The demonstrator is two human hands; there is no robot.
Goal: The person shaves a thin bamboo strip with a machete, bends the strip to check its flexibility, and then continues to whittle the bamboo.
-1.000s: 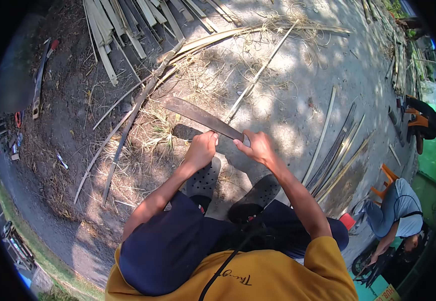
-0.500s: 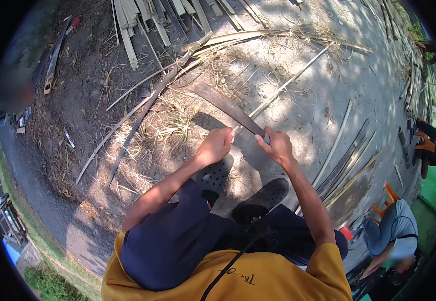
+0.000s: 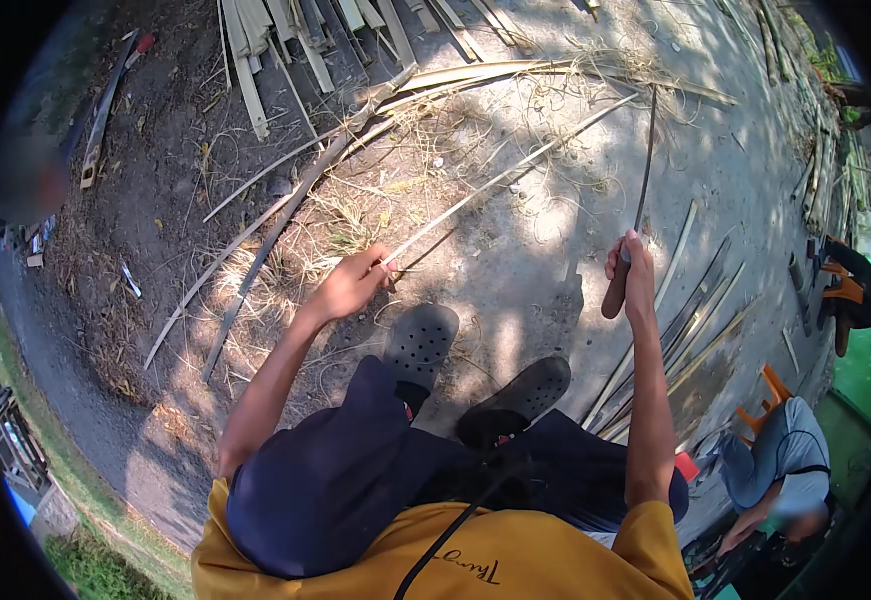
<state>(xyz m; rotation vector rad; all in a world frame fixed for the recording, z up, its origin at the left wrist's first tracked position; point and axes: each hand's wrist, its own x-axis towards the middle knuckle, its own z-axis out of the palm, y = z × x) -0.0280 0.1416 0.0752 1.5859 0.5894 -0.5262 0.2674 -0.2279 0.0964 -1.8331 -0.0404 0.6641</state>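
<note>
My left hand (image 3: 349, 284) pinches the near end of a long, thin, pale bamboo strip (image 3: 510, 172), in front of my left shoe. The strip slants away to the upper right, its far end close to the loose shavings. Out to the right, my right hand (image 3: 634, 272) is wrapped around the brown handle of a machete (image 3: 647, 165). The blade points forward and shows nearly edge-on, apart from the part of the strip near my left hand. Thin curled shavings (image 3: 355, 235) lie on the ground just beyond my left hand.
Flat bamboo slats (image 3: 250, 80) are piled at the far left, with longer strips (image 3: 285, 225) on the ground. More strips (image 3: 700, 320) lie to my right. A seated person (image 3: 790, 450) is at the lower right beside an orange chair (image 3: 767, 398).
My right hand has swung right with the machete, and the blade has turned from crossing the strip to pointing forward. My left hand has moved left with the strip.
</note>
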